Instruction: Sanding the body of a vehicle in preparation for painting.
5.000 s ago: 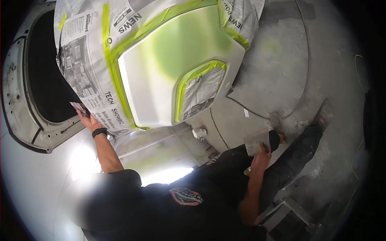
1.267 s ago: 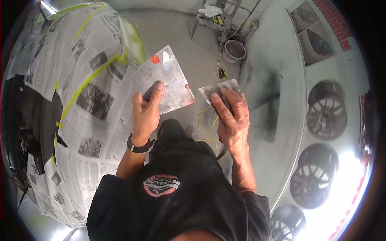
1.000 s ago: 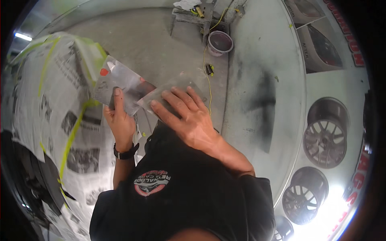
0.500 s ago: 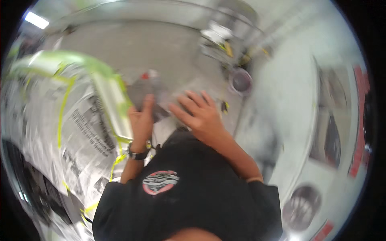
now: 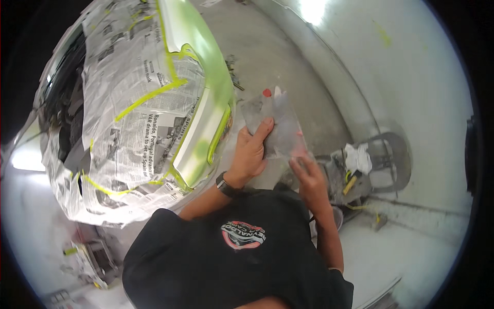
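My left hand (image 5: 250, 152) grips a flat, greyish, see-through-looking sheet (image 5: 280, 121), its thumb lying across the top face. Near the sheet's far edge sit a red blob (image 5: 266, 92) and a white blob (image 5: 278, 92). At the near right corner is my right hand (image 5: 310, 180), fingers bent and drawn together. A pinkish patch (image 5: 298, 151) shows by its fingertips; whether this is a thing in the hand or colour on the sheet cannot be made out. To the left stands a car (image 5: 203, 118) with a white and green painted edge.
Newspaper (image 5: 139, 108) held by yellow-green tape covers much of the car. On the right is a dark seat-like stand (image 5: 393, 159) bearing crumpled white paper (image 5: 358, 157) and a yellow-handled tool (image 5: 350, 184). A grey frame (image 5: 100, 257) sits at lower left. A pale wall runs along the right.
The view has turned, and the car now reaches farther up the picture. My right hand, spread and apart before, has closed at the sheet's near right corner. My left hand still holds the sheet.
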The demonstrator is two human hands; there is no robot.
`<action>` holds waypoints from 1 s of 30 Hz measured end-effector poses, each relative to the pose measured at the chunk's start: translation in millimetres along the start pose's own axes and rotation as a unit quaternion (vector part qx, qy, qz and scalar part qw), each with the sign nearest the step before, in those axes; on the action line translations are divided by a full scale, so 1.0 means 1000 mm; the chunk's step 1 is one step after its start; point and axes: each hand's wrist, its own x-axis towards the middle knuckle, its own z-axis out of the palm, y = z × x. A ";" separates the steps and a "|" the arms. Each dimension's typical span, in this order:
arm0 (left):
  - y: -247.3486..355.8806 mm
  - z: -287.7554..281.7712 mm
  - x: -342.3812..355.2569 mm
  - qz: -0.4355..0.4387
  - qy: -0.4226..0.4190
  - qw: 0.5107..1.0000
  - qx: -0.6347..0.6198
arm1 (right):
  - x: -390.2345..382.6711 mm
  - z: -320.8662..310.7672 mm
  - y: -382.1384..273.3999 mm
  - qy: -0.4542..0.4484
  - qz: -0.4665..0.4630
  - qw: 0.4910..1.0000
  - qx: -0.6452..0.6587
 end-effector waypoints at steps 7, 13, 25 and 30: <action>-0.055 0.035 0.054 0.166 0.110 0.976 0.092 | 0.045 -0.067 0.051 0.086 0.089 0.983 0.137; -0.114 0.047 0.087 0.180 0.179 0.905 0.341 | 0.074 -0.054 0.086 0.020 -0.040 0.999 0.003; -0.135 0.023 0.174 -0.002 0.224 0.847 0.482 | 0.122 -0.017 0.184 -0.033 -0.049 0.998 0.001; -0.130 0.013 0.195 0.056 0.259 0.871 0.414 | 0.154 0.000 0.210 -0.063 -0.063 0.994 0.058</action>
